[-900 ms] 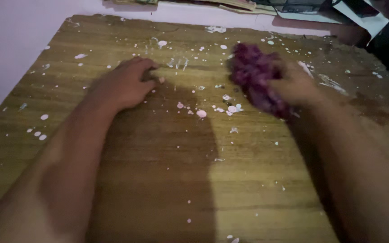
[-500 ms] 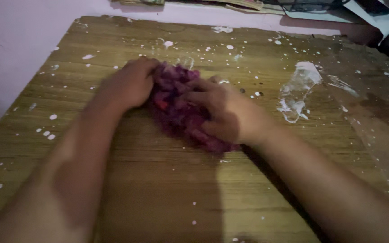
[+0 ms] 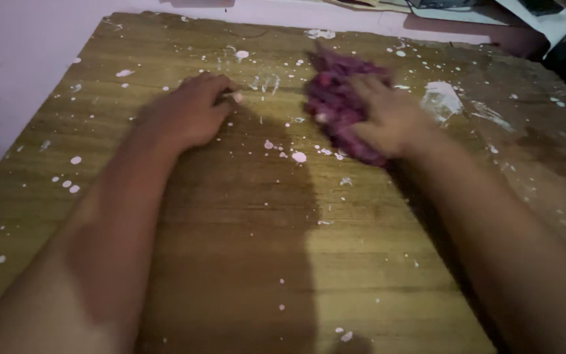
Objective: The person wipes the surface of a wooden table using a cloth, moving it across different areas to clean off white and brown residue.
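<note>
A crumpled purple cloth (image 3: pixel 335 98) lies on a wooden board (image 3: pixel 244 216) speckled with white paint drops. My right hand (image 3: pixel 388 118) presses on the cloth's right part and grips it, fingers pointing toward the far edge. My left hand (image 3: pixel 188 115) rests flat on the bare wood to the left of the cloth, apart from it, fingers loosely curled and holding nothing. Both forearms reach in from the near edge.
A white smear (image 3: pixel 441 98) marks the wood just right of my right hand. A pink wall (image 3: pixel 14 59) runs along the board's left and far sides. Papers and dark objects (image 3: pixel 440 5) lie beyond the far edge.
My right hand has swept the purple cloth from beside my left hand back toward the right and far side. My left hand has stayed in place.
</note>
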